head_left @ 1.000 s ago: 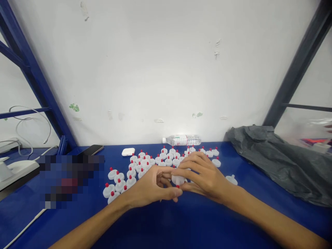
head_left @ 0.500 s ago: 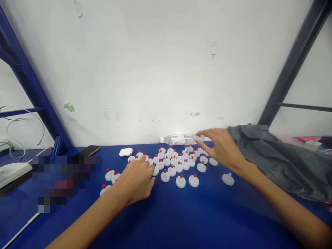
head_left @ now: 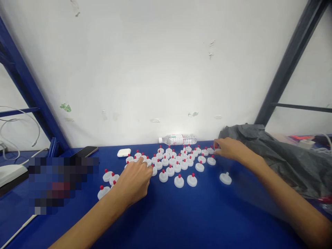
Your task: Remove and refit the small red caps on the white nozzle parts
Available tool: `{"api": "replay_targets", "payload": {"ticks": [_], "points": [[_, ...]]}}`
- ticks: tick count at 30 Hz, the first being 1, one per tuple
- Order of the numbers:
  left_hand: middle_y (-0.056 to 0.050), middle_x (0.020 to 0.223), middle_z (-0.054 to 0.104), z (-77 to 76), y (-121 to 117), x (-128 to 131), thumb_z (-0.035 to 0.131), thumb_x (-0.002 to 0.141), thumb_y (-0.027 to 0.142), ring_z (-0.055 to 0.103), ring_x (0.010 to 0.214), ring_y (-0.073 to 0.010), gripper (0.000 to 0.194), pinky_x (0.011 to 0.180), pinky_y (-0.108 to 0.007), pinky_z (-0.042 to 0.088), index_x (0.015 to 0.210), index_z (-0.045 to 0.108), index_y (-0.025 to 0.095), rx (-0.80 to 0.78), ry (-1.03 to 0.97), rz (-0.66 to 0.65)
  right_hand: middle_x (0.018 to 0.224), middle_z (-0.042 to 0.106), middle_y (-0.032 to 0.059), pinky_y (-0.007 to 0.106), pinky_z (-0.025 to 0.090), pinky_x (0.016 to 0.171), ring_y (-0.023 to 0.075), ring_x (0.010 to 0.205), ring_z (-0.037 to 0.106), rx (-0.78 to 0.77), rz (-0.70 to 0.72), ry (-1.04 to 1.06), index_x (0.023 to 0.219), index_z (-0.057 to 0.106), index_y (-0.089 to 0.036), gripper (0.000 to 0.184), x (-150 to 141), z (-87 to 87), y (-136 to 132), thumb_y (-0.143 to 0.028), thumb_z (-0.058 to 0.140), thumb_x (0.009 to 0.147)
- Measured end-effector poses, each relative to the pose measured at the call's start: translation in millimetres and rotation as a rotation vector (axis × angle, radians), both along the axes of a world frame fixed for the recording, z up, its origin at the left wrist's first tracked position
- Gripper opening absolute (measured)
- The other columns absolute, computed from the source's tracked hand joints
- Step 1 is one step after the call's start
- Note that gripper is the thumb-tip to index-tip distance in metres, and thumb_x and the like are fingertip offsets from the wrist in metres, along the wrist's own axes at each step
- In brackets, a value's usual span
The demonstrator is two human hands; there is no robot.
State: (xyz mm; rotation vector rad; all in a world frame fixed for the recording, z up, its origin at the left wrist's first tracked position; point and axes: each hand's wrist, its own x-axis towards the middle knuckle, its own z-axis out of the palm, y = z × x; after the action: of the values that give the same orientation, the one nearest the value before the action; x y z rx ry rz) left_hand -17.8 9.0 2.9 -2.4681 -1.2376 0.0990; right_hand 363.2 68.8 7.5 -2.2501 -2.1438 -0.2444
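Many round white plastic discs (head_left: 178,181), each with a small red cap on its upright spout, stand on the blue tabletop (head_left: 176,221). My left hand (head_left: 137,176) reaches down into the left part of the group, fingers curled together; its fingertips and anything in them are hidden. At the far right end of the group my right hand (head_left: 227,148) pinches a red-capped disc, mostly covered by the fingers, beside another capped disc (head_left: 210,151). One disc with a bare spout and no red cap (head_left: 225,178) lies apart, nearer me, below my right hand.
A clear plastic bottle (head_left: 177,139) lies along the wall behind the discs. A white earbud case (head_left: 123,153) and a phone (head_left: 88,151) lie at the left. A dark grey plastic bag (head_left: 259,152) spreads over the right side. Metal frame posts (head_left: 285,65) flank the table.
My hands have parted from the shared disc. The right carried a red-capped disc to the back, then down at the group's right end. The left moved to the discs at the left and stays there.
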Motion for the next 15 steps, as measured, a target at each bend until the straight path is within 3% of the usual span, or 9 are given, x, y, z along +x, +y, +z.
{"api": "replay_targets", "payload": {"ticks": [6,11,15], "points": [[-0.017,0.085,0.069,1.0,3,0,0.050,0.084,0.008,0.064,0.089,-0.0353,0.019,0.063,-0.042,0.051,0.081,0.068,0.013,-0.040,0.027,0.004,0.084,0.073,0.0078,0.029,0.043,0.067,0.0235,0.078,0.068,-0.101,0.049,0.120,0.096,0.069,-0.021,0.025,10,-8.1,11,-0.040,0.060,0.084],[-0.015,0.083,0.069,-2.1,5,-1,0.050,0.080,0.003,0.064,0.087,-0.0344,0.020,0.063,-0.042,0.051,0.079,0.067,0.014,-0.053,0.038,-0.029,0.078,0.073,0.0097,0.032,0.046,0.066,0.0258,0.075,0.070,-0.122,0.026,0.160,0.090,0.069,-0.019,0.037,15,12.5,4,-0.052,0.054,0.088],[-0.013,0.087,0.069,-5.9,9,-9,0.052,0.070,-0.004,0.065,0.089,-0.0330,0.028,0.065,-0.040,0.051,0.084,0.067,0.015,-0.063,0.031,-0.039,0.082,0.074,0.0077,0.030,0.049,0.063,0.0224,0.070,0.072,-0.414,0.106,0.392,0.093,0.067,-0.019,0.041,9,36.2,-21,-0.059,0.060,0.083]]}}
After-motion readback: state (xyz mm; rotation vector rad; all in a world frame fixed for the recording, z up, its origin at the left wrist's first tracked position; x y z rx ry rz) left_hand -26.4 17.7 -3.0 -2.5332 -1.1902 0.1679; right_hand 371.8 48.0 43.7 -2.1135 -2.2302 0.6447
